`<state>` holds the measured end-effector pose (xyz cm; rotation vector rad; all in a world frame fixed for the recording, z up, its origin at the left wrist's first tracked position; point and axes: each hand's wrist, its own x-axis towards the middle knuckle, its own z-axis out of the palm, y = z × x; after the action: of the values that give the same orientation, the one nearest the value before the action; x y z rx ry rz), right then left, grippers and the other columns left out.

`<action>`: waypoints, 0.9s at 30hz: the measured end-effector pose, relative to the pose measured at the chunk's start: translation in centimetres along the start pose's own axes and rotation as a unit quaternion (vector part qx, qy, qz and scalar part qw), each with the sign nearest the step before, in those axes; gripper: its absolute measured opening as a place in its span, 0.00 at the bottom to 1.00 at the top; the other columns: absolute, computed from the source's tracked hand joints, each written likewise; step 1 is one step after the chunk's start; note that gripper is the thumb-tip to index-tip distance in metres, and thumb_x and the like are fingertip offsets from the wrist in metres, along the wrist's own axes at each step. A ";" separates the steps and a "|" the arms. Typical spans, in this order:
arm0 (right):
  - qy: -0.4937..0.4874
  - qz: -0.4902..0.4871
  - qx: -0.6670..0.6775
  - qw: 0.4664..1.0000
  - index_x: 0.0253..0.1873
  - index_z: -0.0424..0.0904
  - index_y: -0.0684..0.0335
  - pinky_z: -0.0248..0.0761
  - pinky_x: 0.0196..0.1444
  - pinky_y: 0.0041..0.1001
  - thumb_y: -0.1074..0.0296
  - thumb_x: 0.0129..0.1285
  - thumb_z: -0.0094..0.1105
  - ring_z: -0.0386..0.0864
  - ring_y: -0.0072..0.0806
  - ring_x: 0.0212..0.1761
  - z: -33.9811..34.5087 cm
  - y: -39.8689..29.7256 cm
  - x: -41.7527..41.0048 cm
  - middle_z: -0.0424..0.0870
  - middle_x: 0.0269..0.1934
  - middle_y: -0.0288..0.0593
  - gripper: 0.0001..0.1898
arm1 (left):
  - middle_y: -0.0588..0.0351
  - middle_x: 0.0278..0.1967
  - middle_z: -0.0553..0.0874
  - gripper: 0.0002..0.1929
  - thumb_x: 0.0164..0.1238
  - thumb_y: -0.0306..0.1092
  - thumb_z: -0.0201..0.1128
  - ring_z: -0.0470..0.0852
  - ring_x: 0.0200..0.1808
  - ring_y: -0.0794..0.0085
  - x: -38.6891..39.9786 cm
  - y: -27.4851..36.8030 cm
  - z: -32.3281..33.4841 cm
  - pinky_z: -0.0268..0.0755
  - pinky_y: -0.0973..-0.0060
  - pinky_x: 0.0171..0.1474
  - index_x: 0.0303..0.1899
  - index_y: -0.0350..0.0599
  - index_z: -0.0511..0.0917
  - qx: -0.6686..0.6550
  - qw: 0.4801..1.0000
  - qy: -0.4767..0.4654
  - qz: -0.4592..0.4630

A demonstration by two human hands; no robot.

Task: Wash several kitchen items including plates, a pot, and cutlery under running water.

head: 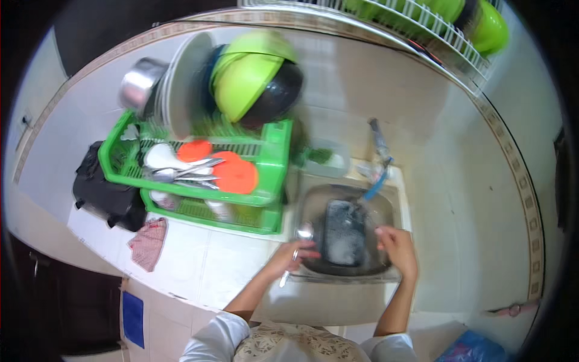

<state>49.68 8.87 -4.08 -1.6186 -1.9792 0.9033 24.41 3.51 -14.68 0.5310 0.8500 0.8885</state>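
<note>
My left hand is closed around a metal spoon at the left front edge of the sink. The spoon's bowl points away from me, and its handle comes out below my fingers. Over the sink's right side, my right hand has its fingers curled; blur hides whether anything is in them. Between my hands, inside the sink, sits a dark rectangular tub with sudsy water. A blue hose runs down from the faucet towards the tub's far end.
Left of the sink stands a green dish rack with plates, bowls, a metal pot and cutlery. A container with a green scouring pad sits behind the sink. A checked cloth and black bag lie left. Above hangs a white wire rack.
</note>
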 end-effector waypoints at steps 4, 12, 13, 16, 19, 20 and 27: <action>0.053 -0.147 0.033 0.987 0.47 0.75 0.64 0.59 0.24 0.21 0.68 0.59 0.49 0.66 0.23 0.21 1.2 -11.5 0.1 0.67 0.19 0.39 0.13 | 0.50 0.40 0.81 0.20 0.65 0.42 0.43 0.56 0.13 0.87 -1.5 -1.7 -3.6 0.50 0.88 0.14 0.51 0.37 0.66 0.050 0.998 -0.042 -0.018; -0.028 -0.365 -0.014 0.931 0.45 0.75 0.61 0.63 0.28 0.30 0.73 0.56 0.52 0.68 0.39 0.24 12.9 -25.3 6.2 0.71 0.25 0.46 0.11 | 0.56 0.40 0.81 0.21 0.66 0.45 0.43 0.55 0.13 0.87 -8.4 -0.8 -9.8 0.51 0.87 0.16 0.53 0.40 0.66 0.116 0.988 -0.069 -0.075; -0.025 -0.364 -0.015 0.931 0.45 0.75 0.61 0.63 0.28 0.30 0.73 0.56 0.52 0.68 0.39 0.24 14.4 -25.9 7.2 0.71 0.25 0.46 0.11 | 0.56 0.40 0.81 0.21 0.66 0.45 0.43 0.55 0.13 0.87 -8.6 -0.7 -10.5 0.51 0.87 0.16 0.53 0.40 0.66 0.119 0.987 -0.071 -0.075; -0.087 -0.413 -0.054 0.905 0.47 0.74 0.61 0.66 0.36 0.29 0.73 0.56 0.52 0.73 0.38 0.35 18.1 -27.8 9.6 0.76 0.34 0.45 0.13 | 0.57 0.40 0.81 0.21 0.66 0.45 0.43 0.54 0.13 0.86 -9.4 -0.5 -12.2 0.50 0.86 0.16 0.52 0.39 0.67 0.073 0.990 -0.069 -0.098; 0.035 -0.453 -0.076 0.888 0.48 0.73 0.60 0.67 0.41 0.33 0.72 0.54 0.54 0.73 0.41 0.40 18.2 -27.6 9.4 0.75 0.42 0.44 0.15 | 0.57 0.41 0.81 0.20 0.66 0.44 0.43 0.54 0.12 0.86 -9.2 0.7 -12.7 0.50 0.86 0.16 0.52 0.39 0.66 0.087 0.989 -0.081 -0.090; 0.049 -0.428 -0.063 0.900 0.46 0.75 0.60 0.67 0.43 0.33 0.74 0.53 0.53 0.73 0.39 0.41 16.8 -27.5 8.4 0.73 0.43 0.45 0.13 | 0.58 0.41 0.81 0.20 0.66 0.41 0.43 0.54 0.13 0.86 -9.2 1.2 -12.2 0.51 0.87 0.17 0.53 0.38 0.66 0.112 0.986 -0.061 -0.106; 0.230 -0.219 0.132 0.939 0.35 0.78 0.65 0.61 0.30 0.19 0.78 0.52 0.50 0.66 0.22 0.27 11.6 -12.9 1.0 0.70 0.29 0.39 0.07 | 0.57 0.42 0.80 0.19 0.66 0.37 0.38 0.56 0.15 0.86 -6.6 0.9 -9.3 0.52 0.88 0.18 0.55 0.38 0.63 0.133 0.980 -0.099 -0.112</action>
<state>32.58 5.93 -3.05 -1.0545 -1.6974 0.5264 14.05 -1.00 -16.55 0.7285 0.8313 0.5079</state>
